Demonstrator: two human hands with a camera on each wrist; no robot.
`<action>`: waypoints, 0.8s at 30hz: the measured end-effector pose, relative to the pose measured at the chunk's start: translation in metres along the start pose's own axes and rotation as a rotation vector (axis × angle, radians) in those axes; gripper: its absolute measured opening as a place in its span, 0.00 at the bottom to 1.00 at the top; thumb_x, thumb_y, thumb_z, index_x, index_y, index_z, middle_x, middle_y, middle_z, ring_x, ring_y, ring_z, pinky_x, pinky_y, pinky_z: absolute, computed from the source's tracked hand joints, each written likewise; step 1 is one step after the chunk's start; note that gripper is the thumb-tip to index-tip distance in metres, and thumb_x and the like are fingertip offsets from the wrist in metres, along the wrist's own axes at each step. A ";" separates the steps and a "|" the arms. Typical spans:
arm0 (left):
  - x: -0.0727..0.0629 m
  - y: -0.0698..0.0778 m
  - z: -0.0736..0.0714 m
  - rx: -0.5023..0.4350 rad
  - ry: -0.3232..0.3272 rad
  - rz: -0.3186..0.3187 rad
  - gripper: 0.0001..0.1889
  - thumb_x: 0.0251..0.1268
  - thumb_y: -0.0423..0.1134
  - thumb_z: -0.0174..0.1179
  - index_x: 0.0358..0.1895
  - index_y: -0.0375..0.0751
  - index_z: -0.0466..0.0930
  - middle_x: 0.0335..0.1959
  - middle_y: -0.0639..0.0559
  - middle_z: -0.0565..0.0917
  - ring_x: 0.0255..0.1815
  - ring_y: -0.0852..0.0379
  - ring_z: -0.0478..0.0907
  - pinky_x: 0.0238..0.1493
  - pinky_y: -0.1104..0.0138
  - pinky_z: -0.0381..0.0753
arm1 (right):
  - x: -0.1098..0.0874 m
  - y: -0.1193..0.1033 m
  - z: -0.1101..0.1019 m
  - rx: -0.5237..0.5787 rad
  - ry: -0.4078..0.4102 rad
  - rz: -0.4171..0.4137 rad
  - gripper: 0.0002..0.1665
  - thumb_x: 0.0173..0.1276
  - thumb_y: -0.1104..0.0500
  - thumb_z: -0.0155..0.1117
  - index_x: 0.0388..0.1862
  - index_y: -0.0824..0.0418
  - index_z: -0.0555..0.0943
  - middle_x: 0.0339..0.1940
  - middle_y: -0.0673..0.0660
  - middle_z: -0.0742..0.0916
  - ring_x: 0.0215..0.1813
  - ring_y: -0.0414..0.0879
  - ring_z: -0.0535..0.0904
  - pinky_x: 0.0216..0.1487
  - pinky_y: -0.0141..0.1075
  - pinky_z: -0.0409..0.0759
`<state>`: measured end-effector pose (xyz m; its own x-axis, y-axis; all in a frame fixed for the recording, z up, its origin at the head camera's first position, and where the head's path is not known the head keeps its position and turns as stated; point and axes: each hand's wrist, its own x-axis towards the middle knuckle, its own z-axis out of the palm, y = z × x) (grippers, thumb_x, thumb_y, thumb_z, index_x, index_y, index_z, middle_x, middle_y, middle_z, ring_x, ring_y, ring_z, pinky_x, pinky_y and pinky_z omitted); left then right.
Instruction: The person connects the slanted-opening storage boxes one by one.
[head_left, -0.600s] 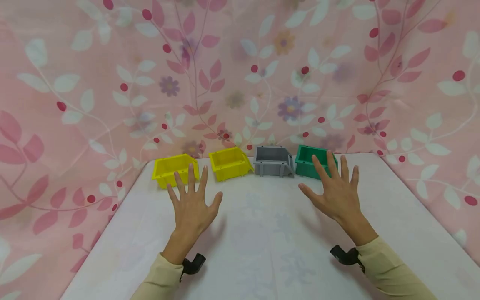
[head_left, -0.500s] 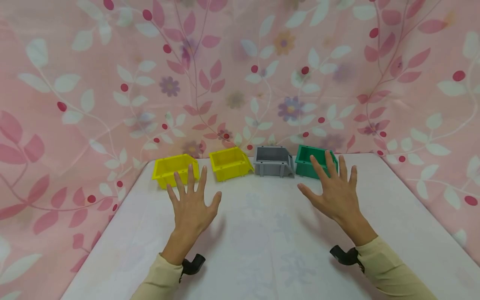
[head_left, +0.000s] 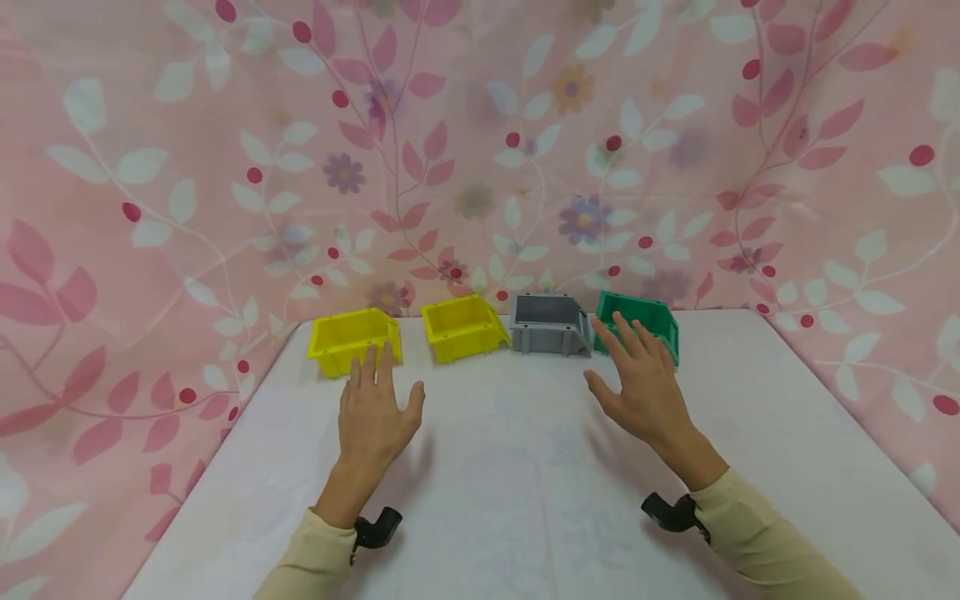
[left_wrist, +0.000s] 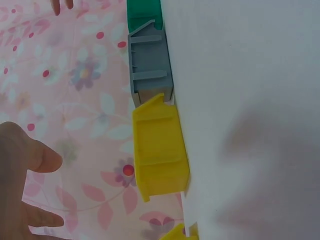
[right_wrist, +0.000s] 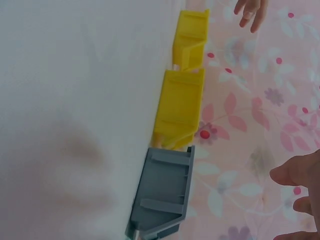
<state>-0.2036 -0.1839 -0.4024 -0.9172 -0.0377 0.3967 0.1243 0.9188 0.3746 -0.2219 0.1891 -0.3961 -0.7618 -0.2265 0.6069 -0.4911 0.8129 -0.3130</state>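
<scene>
Both hands hover over the white table with nothing in them. In the head view my left hand (head_left: 371, 419) has its fingers extended and thumb held out, its fingertips overlapping the front of the left yellow bin (head_left: 352, 337). To the right, my right hand (head_left: 645, 392) also has extended fingers, and it covers part of the green bin (head_left: 652, 317). Between the hands, at the back, stand a second yellow bin (head_left: 461, 327) and a grey bin (head_left: 550, 325). The left wrist view shows the thumb (left_wrist: 45, 157) apart from the bins; so does the right wrist view with its thumb (right_wrist: 290, 171).
The bins stand in a row along the table's back edge. A pink floral cloth (head_left: 480, 167) hangs behind and at both sides. The white tabletop (head_left: 502, 483) stretches in front of the bins. A black wrist camera (head_left: 378, 527) sits at the left cuff, another camera (head_left: 670, 511) at the right.
Both hands have tilted lower, and their spread fingers have drawn closer together. The right hand has shifted slightly left. The bins stay in place; the head view has shifted a little.
</scene>
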 end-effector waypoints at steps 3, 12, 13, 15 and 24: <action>0.001 -0.002 0.000 -0.028 0.003 -0.003 0.42 0.72 0.54 0.57 0.81 0.34 0.57 0.80 0.32 0.59 0.77 0.30 0.57 0.72 0.36 0.62 | 0.002 -0.004 0.003 0.015 -0.006 -0.002 0.44 0.69 0.54 0.71 0.82 0.55 0.67 0.80 0.69 0.67 0.79 0.72 0.57 0.71 0.76 0.50; 0.005 -0.014 -0.001 -0.080 -0.001 -0.069 0.37 0.73 0.52 0.56 0.77 0.32 0.63 0.75 0.31 0.66 0.73 0.32 0.64 0.66 0.35 0.69 | 0.012 -0.018 0.017 0.077 -0.037 -0.040 0.44 0.69 0.55 0.71 0.82 0.56 0.67 0.79 0.67 0.68 0.78 0.71 0.59 0.72 0.72 0.54; 0.006 -0.015 -0.002 -0.088 -0.008 -0.080 0.37 0.73 0.52 0.56 0.77 0.32 0.63 0.75 0.30 0.66 0.73 0.32 0.64 0.65 0.34 0.69 | 0.013 -0.021 0.019 0.084 -0.044 -0.044 0.44 0.69 0.55 0.71 0.82 0.56 0.66 0.80 0.66 0.68 0.78 0.71 0.60 0.73 0.72 0.54; 0.009 -0.017 -0.004 -0.098 -0.022 -0.099 0.37 0.74 0.52 0.55 0.77 0.31 0.63 0.75 0.30 0.65 0.73 0.31 0.64 0.66 0.35 0.69 | 0.016 -0.027 0.023 0.090 -0.056 -0.049 0.44 0.69 0.55 0.70 0.82 0.56 0.67 0.80 0.65 0.69 0.78 0.69 0.60 0.73 0.70 0.54; 0.021 -0.030 -0.007 -0.127 -0.013 -0.188 0.35 0.75 0.52 0.54 0.76 0.30 0.65 0.73 0.30 0.67 0.66 0.29 0.70 0.62 0.34 0.72 | 0.029 -0.056 0.041 0.107 -0.106 -0.098 0.41 0.69 0.56 0.70 0.80 0.56 0.69 0.79 0.62 0.70 0.77 0.65 0.64 0.74 0.69 0.55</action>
<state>-0.2237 -0.2154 -0.3997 -0.9335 -0.1975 0.2993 -0.0033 0.8393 0.5437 -0.2338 0.1145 -0.3906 -0.7459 -0.3617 0.5593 -0.6027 0.7240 -0.3356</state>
